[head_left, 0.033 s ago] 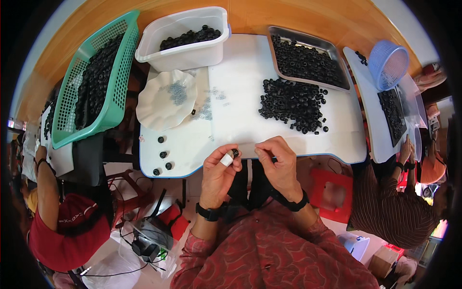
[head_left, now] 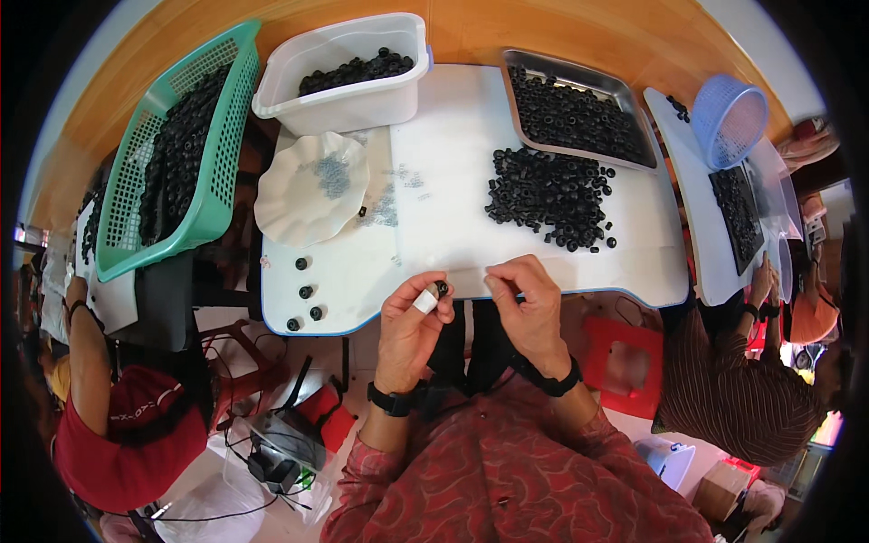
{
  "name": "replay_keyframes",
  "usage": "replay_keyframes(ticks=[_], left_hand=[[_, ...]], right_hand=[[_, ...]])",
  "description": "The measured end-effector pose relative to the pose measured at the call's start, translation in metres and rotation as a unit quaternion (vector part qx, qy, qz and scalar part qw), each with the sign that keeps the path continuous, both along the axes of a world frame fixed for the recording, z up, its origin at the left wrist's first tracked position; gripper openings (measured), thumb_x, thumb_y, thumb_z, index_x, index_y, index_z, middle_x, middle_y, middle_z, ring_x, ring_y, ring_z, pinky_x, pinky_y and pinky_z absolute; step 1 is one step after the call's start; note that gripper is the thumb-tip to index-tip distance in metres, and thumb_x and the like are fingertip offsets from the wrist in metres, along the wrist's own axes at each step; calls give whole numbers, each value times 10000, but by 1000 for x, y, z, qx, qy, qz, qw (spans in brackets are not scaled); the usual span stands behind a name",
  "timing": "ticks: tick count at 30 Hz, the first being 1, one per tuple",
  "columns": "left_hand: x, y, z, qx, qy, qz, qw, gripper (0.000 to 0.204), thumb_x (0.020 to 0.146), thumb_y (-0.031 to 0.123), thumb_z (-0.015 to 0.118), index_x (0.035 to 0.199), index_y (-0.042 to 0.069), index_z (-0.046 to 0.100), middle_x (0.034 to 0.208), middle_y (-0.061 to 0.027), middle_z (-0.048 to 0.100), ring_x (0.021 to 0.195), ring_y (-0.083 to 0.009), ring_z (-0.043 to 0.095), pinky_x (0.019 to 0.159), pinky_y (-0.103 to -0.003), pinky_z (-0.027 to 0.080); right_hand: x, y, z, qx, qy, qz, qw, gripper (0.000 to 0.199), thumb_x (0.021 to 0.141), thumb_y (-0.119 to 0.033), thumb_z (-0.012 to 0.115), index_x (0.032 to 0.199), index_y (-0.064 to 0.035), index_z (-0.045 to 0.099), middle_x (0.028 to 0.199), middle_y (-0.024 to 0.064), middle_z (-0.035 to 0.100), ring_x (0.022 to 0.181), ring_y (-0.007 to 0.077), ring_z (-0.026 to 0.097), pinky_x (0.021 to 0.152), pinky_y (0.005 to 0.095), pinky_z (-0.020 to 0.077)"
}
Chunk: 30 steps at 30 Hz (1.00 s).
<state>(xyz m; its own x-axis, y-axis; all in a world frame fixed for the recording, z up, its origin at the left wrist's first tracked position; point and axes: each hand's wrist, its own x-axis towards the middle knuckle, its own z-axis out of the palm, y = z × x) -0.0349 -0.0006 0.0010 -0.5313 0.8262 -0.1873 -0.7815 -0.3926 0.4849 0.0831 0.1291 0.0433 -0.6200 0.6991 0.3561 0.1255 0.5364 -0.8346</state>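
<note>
My left hand (head_left: 413,328) pinches a small round black plastic part (head_left: 442,288) just off the table's near edge. A white wrap (head_left: 425,301) covers one of its fingers. Beside it on the right, my right hand (head_left: 532,312) has thumb and forefinger pressed together; anything between them is too small to make out. The hands are apart. On the white table (head_left: 444,199), a heap of small black parts (head_left: 548,197) lies beyond my right hand. A cream scalloped dish (head_left: 281,204) with tiny clear pieces (head_left: 332,176) stands to the left. Several separate black parts (head_left: 306,291) sit near the left corner.
At the back stand a white tub (head_left: 339,109) and a metal tray (head_left: 543,143), both holding black parts. A green basket (head_left: 217,181) of black parts is at far left. People work on both sides, one in a red shirt (head_left: 136,434), one in dark stripes (head_left: 724,389).
My right hand's fingertips have shifted slightly to the right, away from my left hand. My left hand keeps its pinch on the black part.
</note>
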Motion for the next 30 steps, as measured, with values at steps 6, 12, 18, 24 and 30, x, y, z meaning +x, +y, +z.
replay_keyframes(ticks=[6, 12, 18, 24, 30], left_hand=[[0, 2, 0, -2, -6, -12, 1000, 278, 922, 40, 628, 1181, -61, 622, 1008, -125, 635, 813, -151, 576, 700, -274, 460], [0, 3, 1, -6, -6, -11, 1000, 287, 918, 35, 630, 1188, -63, 619, 1009, -133, 636, 809, -154, 581, 702, -273, 466], [0, 3, 0, -13, -5, -14, 1000, 298, 915, 36, 634, 1196, -63, 612, 1006, -132, 638, 806, -155, 582, 709, -275, 470], [0, 3, 0, -19, 2, -13, 1000, 294, 919, 37, 630, 1195, -62, 613, 1016, -133, 643, 805, -153, 582, 709, -275, 470], [0, 4, 1, -25, 10, -15, 1000, 292, 920, 34, 626, 1196, -60, 614, 1013, -127, 645, 808, -151, 581, 709, -275, 470]], right_hand=[[21, 39, -21, 111, -70, -142, 981, 153, 836, 32, 681, 977, -13, 640, 901, 135, 593, 642, 258, 609, 567, 344, 503], [25, 57, -35, 162, -137, -230, 950, 141, 842, -86, 726, 944, -41, 641, 907, 123, 595, 655, 304, 612, 583, 400, 500], [21, 59, -38, 210, -168, -245, 932, 105, 866, -134, 696, 922, -66, 639, 885, 115, 576, 702, 352, 611, 596, 451, 489], [18, 52, -31, 180, -183, -229, 939, 122, 838, -105, 693, 933, -70, 625, 900, 123, 573, 711, 353, 620, 590, 443, 492], [17, 40, -29, 148, -141, -176, 963, 172, 805, -30, 713, 949, -50, 621, 912, 123, 574, 665, 307, 637, 585, 397, 511]])
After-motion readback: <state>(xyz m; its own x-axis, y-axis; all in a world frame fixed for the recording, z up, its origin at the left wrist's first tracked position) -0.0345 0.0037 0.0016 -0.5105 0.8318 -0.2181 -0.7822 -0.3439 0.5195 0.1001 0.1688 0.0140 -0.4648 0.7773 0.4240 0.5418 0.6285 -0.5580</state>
